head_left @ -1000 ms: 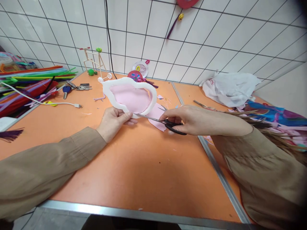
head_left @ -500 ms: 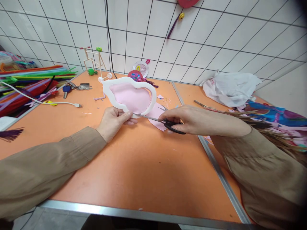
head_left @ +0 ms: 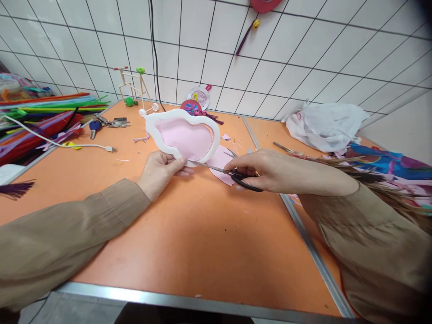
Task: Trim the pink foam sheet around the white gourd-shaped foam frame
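My left hand (head_left: 160, 173) pinches the lower edge of a white, wavy-edged frame (head_left: 162, 145) with a pink sheet (head_left: 189, 137) inside its outline. My right hand (head_left: 261, 168) is closed on black-handled scissors (head_left: 245, 180), whose blades are parted. One blade reaches left to the frame's bottom edge beside my left thumb; the other points up and left over a loose pink piece (head_left: 221, 162) lying on the table behind the scissors. A gap shows between the pink sheet and the frame at the right side.
Keys (head_left: 108, 122), a white cable (head_left: 67, 145) and colourful pipe cleaners (head_left: 43, 112) lie at left. A small stick model (head_left: 135, 87) stands near the tiled wall. At right are a white plastic bag (head_left: 326, 126) and dried stalks (head_left: 364, 173).
My right hand and the scissor handles have shifted very slightly right and down. My left hand keeps its hold on the frame.
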